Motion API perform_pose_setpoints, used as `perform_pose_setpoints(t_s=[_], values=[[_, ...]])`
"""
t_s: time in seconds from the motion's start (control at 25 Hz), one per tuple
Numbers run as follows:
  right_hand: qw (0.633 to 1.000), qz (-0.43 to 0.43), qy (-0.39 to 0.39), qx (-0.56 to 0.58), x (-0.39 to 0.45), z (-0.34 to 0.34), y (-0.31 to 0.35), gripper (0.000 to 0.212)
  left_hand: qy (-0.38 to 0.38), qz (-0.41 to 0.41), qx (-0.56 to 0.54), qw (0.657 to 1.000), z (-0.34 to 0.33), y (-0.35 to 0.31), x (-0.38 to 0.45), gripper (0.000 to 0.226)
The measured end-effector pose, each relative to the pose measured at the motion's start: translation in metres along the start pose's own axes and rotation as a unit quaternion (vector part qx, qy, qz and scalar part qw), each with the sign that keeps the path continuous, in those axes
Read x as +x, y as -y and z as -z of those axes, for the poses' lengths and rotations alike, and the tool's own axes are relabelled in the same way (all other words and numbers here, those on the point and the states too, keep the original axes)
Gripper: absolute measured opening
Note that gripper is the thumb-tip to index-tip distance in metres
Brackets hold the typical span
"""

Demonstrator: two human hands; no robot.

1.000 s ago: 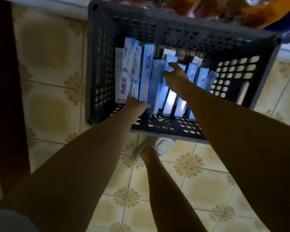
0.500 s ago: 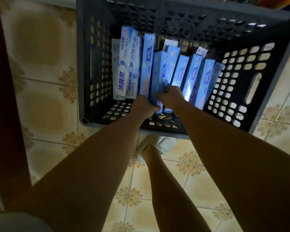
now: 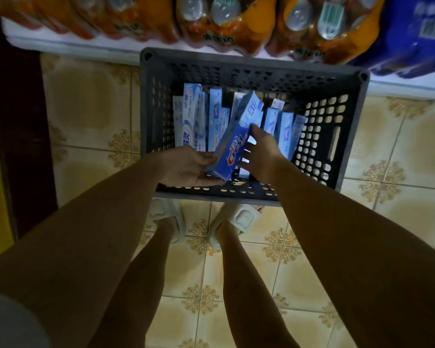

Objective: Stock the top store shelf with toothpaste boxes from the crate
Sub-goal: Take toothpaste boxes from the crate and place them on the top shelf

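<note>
Above the near wall of the crate point(image 3: 156, 101), 1 toothpaste box point(image 3: 232, 139) is held tilted between 2 hands, its far end raised over the rows of boxes point(image 3: 199, 121) that stand on end inside the crate. The left hand point(image 3: 189, 167) lies palm up beneath the near end of the box, fingers relaxed and nearly straight, so that it supports rather than clasps. The right hand point(image 3: 260, 151) grips the box along its right side, fingers curled round the long edge toward the crate's right wall. The box is clear of the other boxes at its upper end; whether its lower end touches them cannot be told, since the left hand hides it.

Handling, as a judgement: a carton of this kind is probably light and fairly stiff along its length, yet its thin card faces dent under a hard squeeze and its glossy print may slip. A hold across the 2 long narrow sides, near the middle, should keep it level; the end flaps are the weakest place to press.

Beyond the crate's far wall, orange drink packs point(image 3: 224, 23) and a blue pack point(image 3: 417, 33) sit on a low white ledge. The top shelf is not in view. The crate stands on a tiled floor point(image 3: 86, 104), with the person's slippers point(image 3: 241, 219) just behind its near wall.
</note>
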State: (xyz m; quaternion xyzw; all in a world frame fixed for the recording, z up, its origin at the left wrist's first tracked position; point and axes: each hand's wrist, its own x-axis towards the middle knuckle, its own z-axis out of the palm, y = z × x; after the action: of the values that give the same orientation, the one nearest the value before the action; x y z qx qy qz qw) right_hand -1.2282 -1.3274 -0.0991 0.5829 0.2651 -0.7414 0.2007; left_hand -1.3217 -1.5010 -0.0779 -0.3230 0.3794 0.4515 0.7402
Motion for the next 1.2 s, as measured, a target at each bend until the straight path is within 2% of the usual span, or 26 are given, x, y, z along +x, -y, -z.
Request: perform_pose_setpoints(t_s=[0.16,0.32,0.52,0.64,0.72,0.8,0.92,1.04,1.2], values=[[0.997,0.036,0.036,0.054,-0.023,-0.006,0.012,0.021,-0.009,-0.014,-0.015,1.000,-0.014,-0.006,-0.025,0.048],[0.994,0.071,0.045,0.069,-0.038,-0.012,0.015,0.020,-0.019,-0.005,0.034,0.999,-0.022,-0.013,-0.043,0.046],[0.988,0.086,0.044,0.123,-0.079,-0.020,0.018,0.015,-0.066,-0.041,0.086,0.993,-0.030,-0.022,-0.080,0.055],[0.987,0.084,0.064,0.122,-0.120,-0.027,0.016,0.011,-0.097,-0.074,0.124,0.985,-0.046,-0.021,-0.117,0.049],[0.990,0.078,0.063,0.102,-0.160,-0.036,0.015,0.022,-0.102,-0.090,0.170,0.976,-0.061,-0.019,-0.151,0.042],[0.994,0.077,0.045,0.063,-0.212,-0.050,0.020,0.040,-0.098,-0.090,0.236,0.963,-0.080,-0.014,-0.200,0.032],[0.995,0.090,0.030,0.017,-0.289,-0.071,0.030,0.042,-0.101,-0.079,0.306,0.943,-0.105,-0.013,-0.277,0.022],[0.992,0.111,0.056,0.004,-0.353,-0.101,0.039,0.041,-0.100,-0.074,0.395,0.910,-0.130,-0.021,-0.352,0.040],[0.982,0.163,0.090,-0.011,-0.422,-0.146,0.047,0.039,-0.107,-0.072,0.523,0.842,-0.171,-0.030,-0.445,0.046]])
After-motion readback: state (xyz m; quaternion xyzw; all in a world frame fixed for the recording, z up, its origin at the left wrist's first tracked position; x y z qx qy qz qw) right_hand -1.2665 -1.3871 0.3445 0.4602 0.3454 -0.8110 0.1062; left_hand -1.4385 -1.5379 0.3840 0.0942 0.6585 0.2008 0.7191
